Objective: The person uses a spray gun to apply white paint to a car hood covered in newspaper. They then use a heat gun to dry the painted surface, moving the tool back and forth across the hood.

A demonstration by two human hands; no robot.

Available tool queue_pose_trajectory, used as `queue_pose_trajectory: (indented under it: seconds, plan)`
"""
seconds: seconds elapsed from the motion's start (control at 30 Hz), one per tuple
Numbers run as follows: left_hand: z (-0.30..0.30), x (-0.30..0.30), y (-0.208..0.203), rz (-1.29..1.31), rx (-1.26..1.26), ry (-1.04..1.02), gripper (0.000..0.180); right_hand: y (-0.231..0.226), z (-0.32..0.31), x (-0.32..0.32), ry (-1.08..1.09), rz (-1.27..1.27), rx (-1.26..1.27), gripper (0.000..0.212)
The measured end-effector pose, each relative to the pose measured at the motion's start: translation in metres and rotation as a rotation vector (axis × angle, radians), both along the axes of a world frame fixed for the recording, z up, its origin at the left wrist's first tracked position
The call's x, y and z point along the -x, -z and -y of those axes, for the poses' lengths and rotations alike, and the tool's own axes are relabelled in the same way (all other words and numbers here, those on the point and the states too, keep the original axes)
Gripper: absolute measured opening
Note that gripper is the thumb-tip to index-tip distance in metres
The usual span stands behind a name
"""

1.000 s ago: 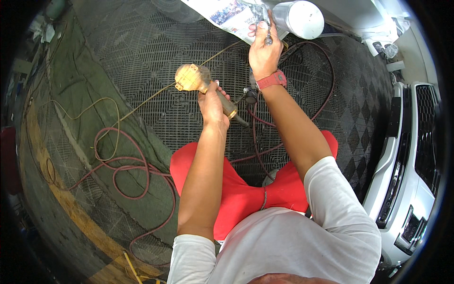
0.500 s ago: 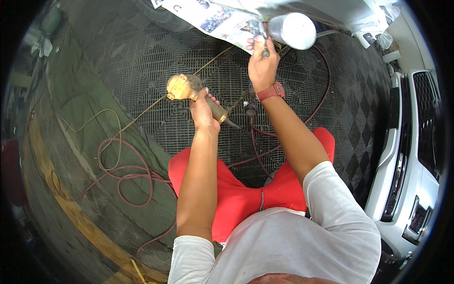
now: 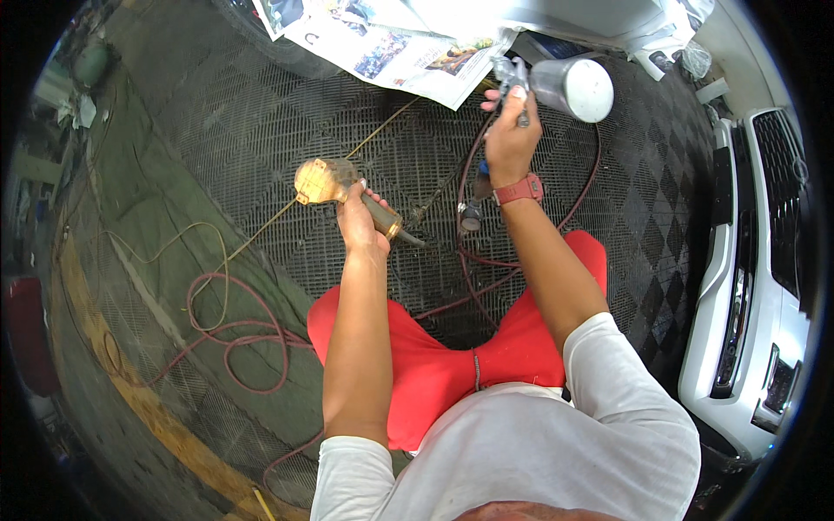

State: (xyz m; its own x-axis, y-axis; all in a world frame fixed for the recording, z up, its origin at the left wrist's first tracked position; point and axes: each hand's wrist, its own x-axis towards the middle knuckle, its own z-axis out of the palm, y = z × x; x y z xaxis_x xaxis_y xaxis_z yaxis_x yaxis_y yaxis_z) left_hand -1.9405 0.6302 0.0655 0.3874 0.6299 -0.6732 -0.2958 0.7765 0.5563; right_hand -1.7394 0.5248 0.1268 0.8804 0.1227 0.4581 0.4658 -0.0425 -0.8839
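My left hand (image 3: 361, 224) is wrapped round the dark handle of a hand-held work lamp (image 3: 321, 181). The lamp's rounded head glows yellow and points to the left, and a dark lead leaves the handle's other end. Farther forward and to the right, my right hand (image 3: 512, 146) grips a spray gun (image 3: 511, 75) with a clear cup (image 3: 587, 90) that ends in a white lid. Just left of the gun hangs printed newspaper (image 3: 395, 59), taped along a pale car body panel (image 3: 565, 19). Gun and paper look apart.
A red hose (image 3: 599, 165) loops over the dark grid floor, with more coils (image 3: 252, 326) on a green cloth (image 3: 156, 208) at left. A yellow cord (image 3: 265, 227) crosses the floor. Beyond my right arm stands a white car front bumper (image 3: 708, 347). A small gauge (image 3: 470, 217) sits below my right hand.
My right hand has moved right and slightly nearer with the spray gun, away from the newspaper. My left hand has shifted a little left and nearer with the lamp.
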Motion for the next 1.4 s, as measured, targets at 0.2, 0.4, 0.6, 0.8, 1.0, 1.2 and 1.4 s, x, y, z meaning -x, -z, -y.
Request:
queue_pose_trajectory:
  seconds: [0.2,0.4,0.6,0.8,1.0,1.2,1.4]
  plan:
    - [0.0,-0.003,0.004,-0.022,-0.003,0.01,0.015,-0.036,-0.06,0.039,-0.1,0.116,0.177,0.041]
    - [-0.002,-0.006,0.01,-0.004,-0.008,0.034,0.016,-0.067,-0.074,0.038,-0.2,0.055,0.128,0.049]
    - [-0.004,-0.01,0.011,-0.014,-0.001,0.023,0.018,-0.073,0.01,0.036,-0.119,-0.093,-0.006,0.042]
    - [-0.015,-0.007,0.028,0.033,0.041,0.014,0.019,-0.086,0.087,0.038,0.082,-0.198,-0.057,0.05]
    - [-0.014,-0.01,0.033,0.005,0.022,0.048,0.019,-0.094,0.11,0.04,0.099,-0.136,-0.064,0.055]
    - [-0.01,-0.02,0.037,-0.006,0.008,0.077,0.017,-0.088,0.049,0.052,-0.108,-0.016,-0.066,0.043]
    - [-0.009,-0.023,0.043,0.008,-0.012,0.078,0.017,-0.114,-0.033,0.059,-0.102,0.286,0.123,0.05]
